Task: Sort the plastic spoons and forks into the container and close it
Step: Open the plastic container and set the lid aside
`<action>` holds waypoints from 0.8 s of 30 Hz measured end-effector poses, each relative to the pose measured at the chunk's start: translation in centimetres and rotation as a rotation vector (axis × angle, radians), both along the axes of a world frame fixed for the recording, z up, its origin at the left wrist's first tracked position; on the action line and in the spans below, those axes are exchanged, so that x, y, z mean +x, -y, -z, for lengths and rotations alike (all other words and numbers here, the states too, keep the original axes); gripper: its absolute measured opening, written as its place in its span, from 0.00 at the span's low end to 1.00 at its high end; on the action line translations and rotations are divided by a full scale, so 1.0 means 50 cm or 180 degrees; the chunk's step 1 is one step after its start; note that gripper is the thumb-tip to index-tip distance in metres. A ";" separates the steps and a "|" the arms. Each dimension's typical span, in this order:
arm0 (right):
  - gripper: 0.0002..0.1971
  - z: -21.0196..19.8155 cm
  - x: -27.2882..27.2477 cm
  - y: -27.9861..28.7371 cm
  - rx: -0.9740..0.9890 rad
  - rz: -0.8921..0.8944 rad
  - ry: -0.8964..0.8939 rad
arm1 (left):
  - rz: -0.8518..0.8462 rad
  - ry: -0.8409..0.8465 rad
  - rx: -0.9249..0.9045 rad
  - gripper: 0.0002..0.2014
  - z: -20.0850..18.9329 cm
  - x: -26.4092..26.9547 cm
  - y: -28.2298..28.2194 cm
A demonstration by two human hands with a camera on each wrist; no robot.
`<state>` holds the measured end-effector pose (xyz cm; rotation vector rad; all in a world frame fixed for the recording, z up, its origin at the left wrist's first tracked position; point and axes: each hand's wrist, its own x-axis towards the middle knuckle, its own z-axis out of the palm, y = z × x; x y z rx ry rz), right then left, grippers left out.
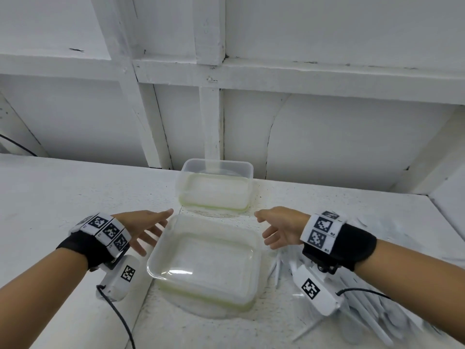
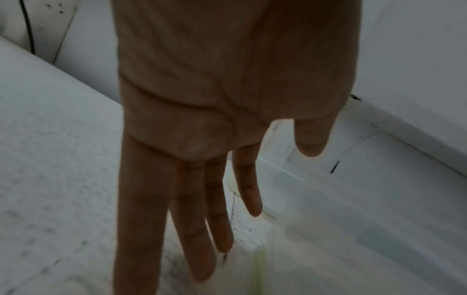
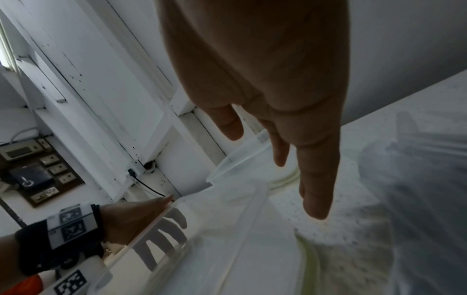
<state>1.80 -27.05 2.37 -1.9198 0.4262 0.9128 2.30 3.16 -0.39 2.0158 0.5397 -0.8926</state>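
Note:
Two clear plastic pieces sit mid-table. A deeper container (image 1: 217,188) stands at the back. A wide, shallow piece with a green-tinted edge (image 1: 205,267) lies nearer me. My left hand (image 1: 153,229) hovers open at the near piece's left edge, fingers straight and holding nothing. My right hand (image 1: 268,229) hovers open at its far right corner, also empty. A pile of white plastic spoons and forks (image 1: 372,316) lies on the table under my right wrist. The wrist views show each open hand, left (image 2: 227,199) and right (image 3: 290,159), above the blurred clear plastic (image 3: 240,229).
The white speckled table (image 1: 75,197) ends at a white framed wall (image 1: 211,71) just behind the far container. A black cable (image 1: 118,316) trails from my left wrist camera. A switch panel (image 3: 38,169) shows on the wall to the left.

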 end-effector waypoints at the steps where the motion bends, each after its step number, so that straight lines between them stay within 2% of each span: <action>1: 0.27 0.006 -0.008 -0.003 -0.0003 -0.0003 -0.0065 | 0.0031 -0.0019 -0.0073 0.24 -0.002 -0.012 0.002; 5: 0.29 0.035 -0.035 -0.008 -0.0001 -0.0006 -0.0264 | -0.0047 0.0054 -0.0237 0.20 -0.005 -0.046 0.009; 11: 0.28 0.064 -0.056 -0.018 -0.0146 -0.0004 -0.0242 | -0.0383 0.0250 -0.0352 0.22 0.008 -0.066 0.009; 19: 0.17 0.065 -0.028 -0.045 -0.0126 0.0277 0.0350 | -0.0712 0.0692 -0.0335 0.20 0.017 -0.053 0.008; 22: 0.16 0.064 -0.010 -0.058 -0.0046 0.0488 0.0598 | -0.0838 0.0755 -0.0391 0.20 0.016 -0.039 0.007; 24: 0.18 0.071 0.005 -0.064 -0.0085 0.0521 0.0735 | -0.0878 0.0763 -0.0418 0.20 0.015 -0.031 0.007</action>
